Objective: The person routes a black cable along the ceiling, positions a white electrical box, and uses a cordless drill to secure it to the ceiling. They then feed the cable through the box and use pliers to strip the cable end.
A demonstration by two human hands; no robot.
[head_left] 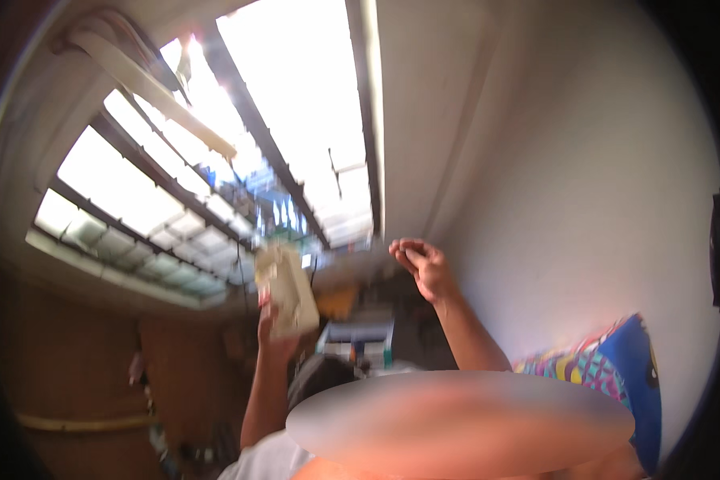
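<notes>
My left hand (pixel 274 330) is raised at the lower centre and grips a cream-coloured, box-like block (pixel 288 292) from its left side and lower end. The block stands tilted in front of the window, and motion blur hides its details. Off to the right, my right hand (pixel 426 270) is held up with loosely bent fingers reaching left. No object shows in it, and it is apart from the block. A blurred oval covers the lower middle of the picture.
Large barred windows (pixel 292 88) glare at the upper left. A pale wall (pixel 584 184) fills the right side. Blue fabric (pixel 632 384) and a colourful patterned cloth (pixel 572 364) lie at the lower right. Between the arms, a white and blue item (pixel 356 336) appears blurred.
</notes>
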